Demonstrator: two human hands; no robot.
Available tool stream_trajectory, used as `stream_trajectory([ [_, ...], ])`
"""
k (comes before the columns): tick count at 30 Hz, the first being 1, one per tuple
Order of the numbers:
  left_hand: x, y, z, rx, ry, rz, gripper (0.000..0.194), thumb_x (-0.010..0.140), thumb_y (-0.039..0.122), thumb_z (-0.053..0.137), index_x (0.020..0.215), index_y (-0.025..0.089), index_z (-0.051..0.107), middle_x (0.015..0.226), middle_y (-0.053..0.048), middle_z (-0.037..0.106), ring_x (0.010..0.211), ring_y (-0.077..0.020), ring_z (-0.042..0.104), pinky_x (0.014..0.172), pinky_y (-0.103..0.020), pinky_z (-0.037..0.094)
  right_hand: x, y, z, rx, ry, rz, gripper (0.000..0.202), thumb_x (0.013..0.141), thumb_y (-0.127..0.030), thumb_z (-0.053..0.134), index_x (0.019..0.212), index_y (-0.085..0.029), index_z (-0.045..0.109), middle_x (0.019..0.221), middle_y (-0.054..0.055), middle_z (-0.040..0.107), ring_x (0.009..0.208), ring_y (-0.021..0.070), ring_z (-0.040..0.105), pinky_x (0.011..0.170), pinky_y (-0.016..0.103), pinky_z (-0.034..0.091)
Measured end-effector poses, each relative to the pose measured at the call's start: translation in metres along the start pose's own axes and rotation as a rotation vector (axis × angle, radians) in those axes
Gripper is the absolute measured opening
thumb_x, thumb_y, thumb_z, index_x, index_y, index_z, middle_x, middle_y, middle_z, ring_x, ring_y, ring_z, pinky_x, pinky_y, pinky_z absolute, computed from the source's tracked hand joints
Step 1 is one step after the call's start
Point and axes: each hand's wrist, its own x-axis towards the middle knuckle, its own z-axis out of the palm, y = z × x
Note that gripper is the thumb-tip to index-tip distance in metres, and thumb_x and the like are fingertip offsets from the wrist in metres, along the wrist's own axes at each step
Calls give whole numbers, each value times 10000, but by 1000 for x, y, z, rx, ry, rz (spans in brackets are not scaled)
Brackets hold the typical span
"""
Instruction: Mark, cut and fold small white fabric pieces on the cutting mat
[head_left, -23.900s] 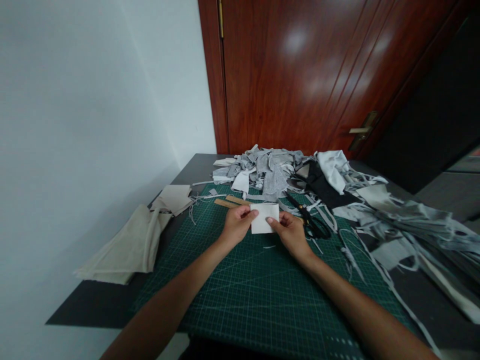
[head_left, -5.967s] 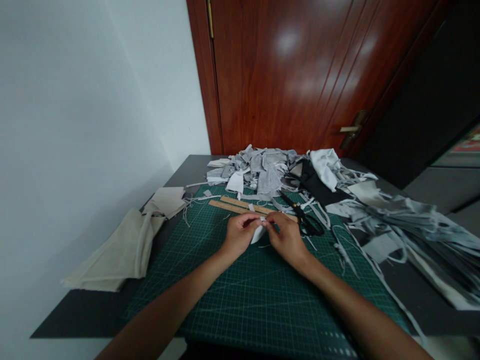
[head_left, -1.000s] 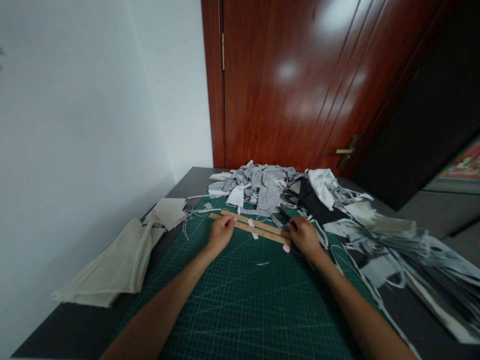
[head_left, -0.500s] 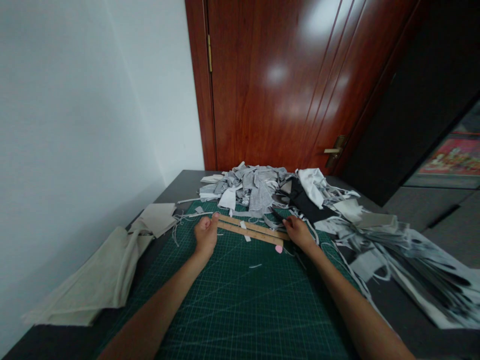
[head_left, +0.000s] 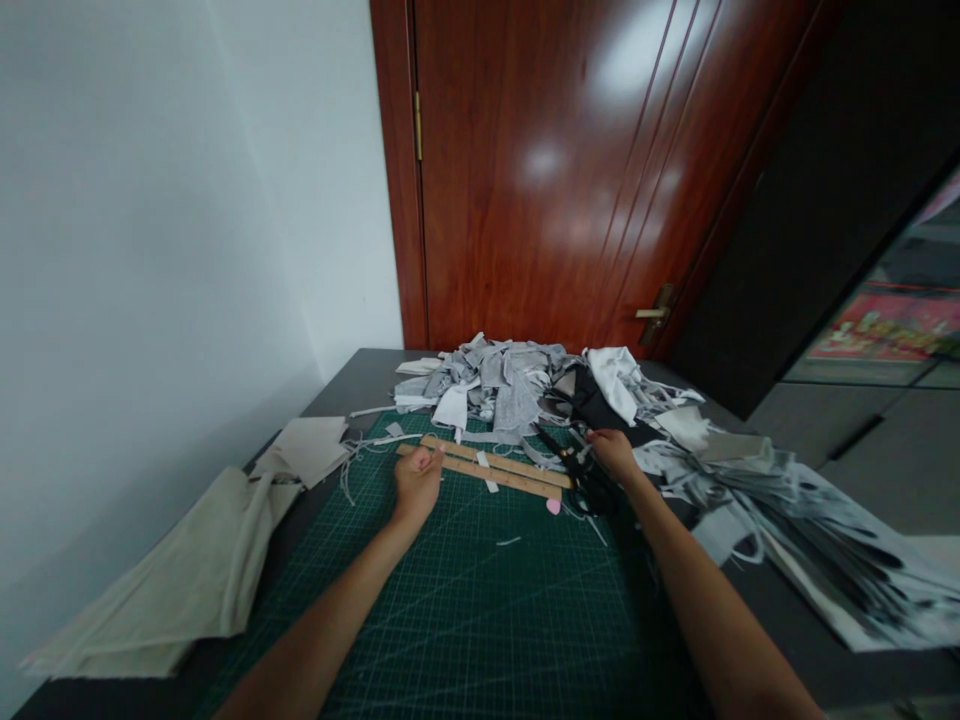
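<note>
My left hand (head_left: 418,482) is closed in a fist over the left end of two wooden rulers (head_left: 517,479); what its fingers hold, if anything, is hidden. The rulers lie side by side on a green cutting mat (head_left: 480,600), with a small white strip (head_left: 487,472) across them. Just right of the rulers rests a pair of black scissors (head_left: 589,488), blades pointing away to the left. Beyond the handles, my right hand (head_left: 613,455) has its fingers bent together at the edge of the fabric scraps; I cannot make out what is in them. A pink piece (head_left: 553,507) sits below the rulers.
Grey and white fabric scraps (head_left: 502,385) are heaped at the back, beside a black cloth (head_left: 600,405). Folded beige cloth (head_left: 195,575) lies at the left, and layered grey strips (head_left: 825,540) at the right. A wall and a wooden door (head_left: 540,200) stand behind.
My right hand has moved right, away from the scissors, which now show in full on the mat. The left hand stays by the rulers' left end. The view has shifted slightly.
</note>
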Motion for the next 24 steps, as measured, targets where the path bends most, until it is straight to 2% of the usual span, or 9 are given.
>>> stream_trajectory([
  [5, 1, 0, -1, 25, -18, 12, 527, 773, 509, 611, 521, 250, 227, 515, 73, 198, 502, -100, 215, 495, -261, 211, 8, -10, -5, -144, -126, 61, 423, 851, -487, 644, 599, -149, 674, 389, -24, 455, 446, 142, 488, 461, 252, 330],
  [9, 2, -2, -1, 66, -42, 21, 526, 790, 513, 600, 534, 246, 226, 520, 65, 205, 517, -108, 225, 503, -260, 218, 16, -18, -15, -277, -162, 65, 432, 824, -520, 720, 609, -149, 670, 473, 5, 541, 536, 180, 600, 515, 256, 392],
  [12, 2, -3, 0, 86, -57, 37, 529, 808, 502, 596, 538, 245, 220, 520, 65, 208, 510, -109, 229, 503, -267, 219, 20, -25, -23, -388, -79, 59, 395, 784, -490, 796, 898, -117, 733, 803, 121, 725, 844, 288, 716, 689, 312, 490],
  [14, 2, -5, 0, 103, -61, 48, 527, 818, 495, 597, 539, 245, 227, 523, 65, 214, 506, -109, 235, 505, -272, 219, 19, -27, -25, -496, 34, 40, 559, 776, -449, 822, 1184, -100, 670, 1105, 224, 713, 1048, 362, 694, 810, 397, 517],
  [16, 2, -6, 0, 117, -63, 54, 523, 824, 495, 597, 543, 246, 233, 526, 65, 221, 505, -110, 243, 508, -275, 220, 16, -27, -24, -595, 121, 0, 668, 806, -433, 806, 1336, -97, 578, 1262, 279, 640, 1140, 400, 662, 876, 464, 519],
  [17, 2, -7, 0, 124, -63, 54, 523, 825, 499, 596, 545, 247, 234, 527, 65, 223, 505, -111, 245, 509, -276, 220, 15, -25, -23, -623, 138, -17, 629, 839, -417, 777, 1342, -97, 575, 1274, 284, 629, 1138, 400, 665, 886, 476, 521],
  [20, 2, -8, 0, 142, -60, 53, 522, 820, 509, 595, 544, 251, 235, 527, 65, 227, 507, -113, 249, 511, -279, 220, 15, -21, -18, -594, 105, -47, 321, 967, -300, 597, 1203, -93, 663, 1159, 259, 679, 1063, 358, 700, 885, 452, 525],
  [22, 2, -7, 0, 147, -58, 58, 517, 815, 509, 593, 540, 254, 237, 525, 65, 229, 507, -114, 250, 513, -281, 221, 19, -22, -15, -547, 92, -91, 291, 1005, -219, 472, 1144, -84, 689, 1071, 238, 709, 1040, 331, 701, 895, 422, 518],
  [24, 2, -5, 1, 144, -66, 61, 510, 815, 504, 588, 540, 254, 239, 525, 64, 229, 507, -116, 249, 515, -282, 221, 23, -25, -9, -490, 93, -171, 348, 1010, -181, 397, 1187, -71, 676, 1075, 228, 715, 1072, 319, 678, 931, 408, 504],
])
